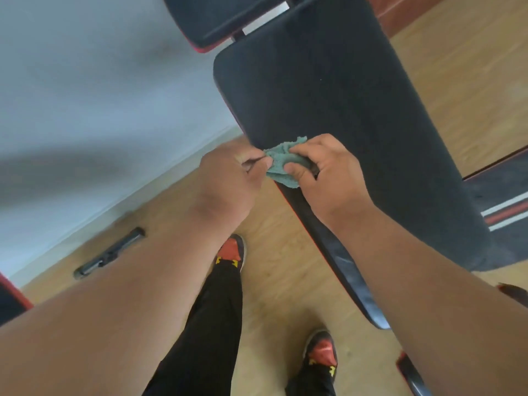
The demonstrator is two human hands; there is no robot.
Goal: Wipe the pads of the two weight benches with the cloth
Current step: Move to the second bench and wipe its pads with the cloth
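**Cloth gathered at the pad's edge**

The green cloth (285, 164) is pinched between curled fingers of the right hand (328, 172) and of the left hand (231, 178), bunched at the near-left edge of the long black bench pad (343, 115). Regrouping, not wiping, is judged the step in hand (a smaller pad (217, 18) lies beyond). Next, the cloth must be pressed flat and swept along the pad.

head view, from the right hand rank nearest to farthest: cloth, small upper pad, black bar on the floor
1. cloth, held in the right hand, left hand pinching its other end
2. small upper pad, up beyond the long pad
3. black bar, on the floor at left
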